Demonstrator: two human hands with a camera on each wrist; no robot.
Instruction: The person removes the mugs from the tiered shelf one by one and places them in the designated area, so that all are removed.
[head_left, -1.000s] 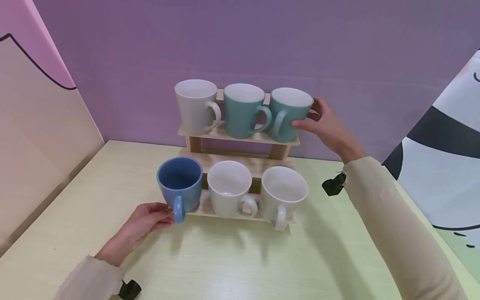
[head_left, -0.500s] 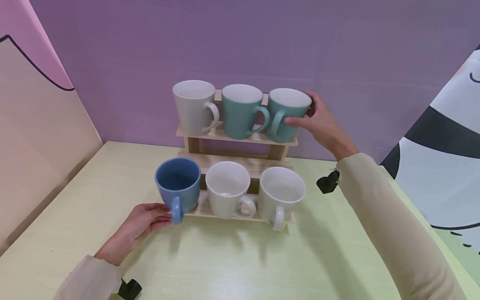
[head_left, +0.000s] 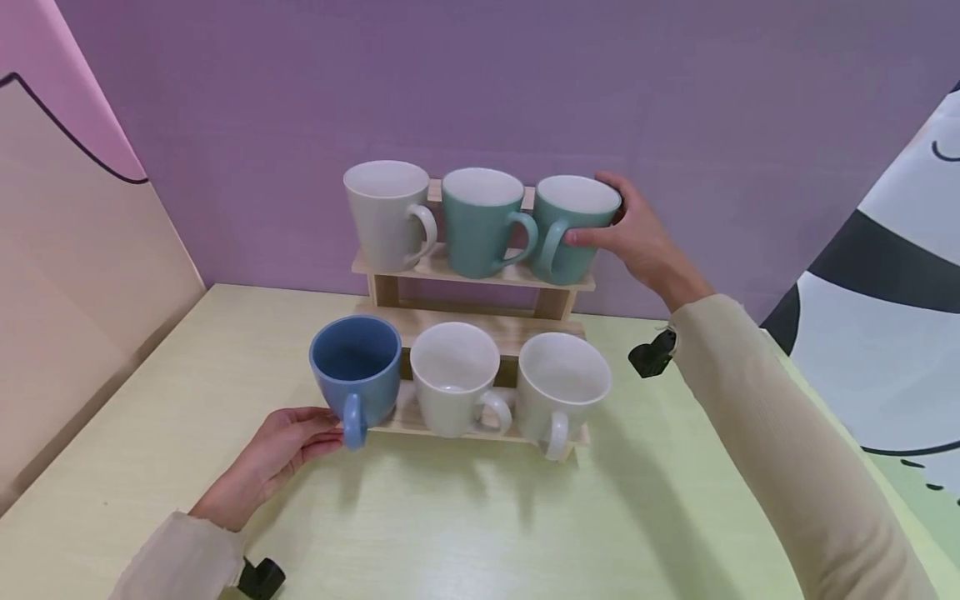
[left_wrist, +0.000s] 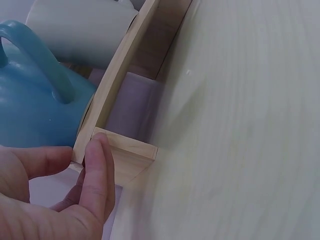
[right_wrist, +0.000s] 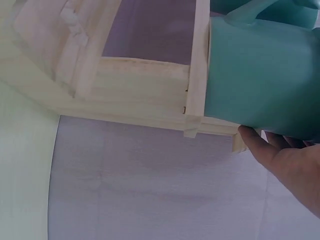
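Observation:
My right hand (head_left: 637, 242) holds the right-hand teal mug (head_left: 572, 265) on the top tier of a wooden rack (head_left: 517, 333). Its thumb lies across the front near the handle, and the other fingers reach behind the rim, partly hidden. In the right wrist view that teal mug (right_wrist: 260, 75) still stands on its board. My left hand (head_left: 281, 450) pinches the lower left corner of the rack, just beside a blue mug (head_left: 375, 396). From the left wrist, the thumb and fingers are seen on either side of the board's end (left_wrist: 102, 100).
Another teal mug (head_left: 480, 233) and a tall white mug (head_left: 382, 229) share the top tier. Two white mugs (head_left: 450, 387) stand on the bottom tier beside the blue one. Behind the pale table (head_left: 465, 533) rises a purple backdrop (head_left: 480, 83).
My right hand has slid slightly left, its thumb farther across the teal mug and its fingers farther around the back. The left hand keeps its place at the rack's corner.

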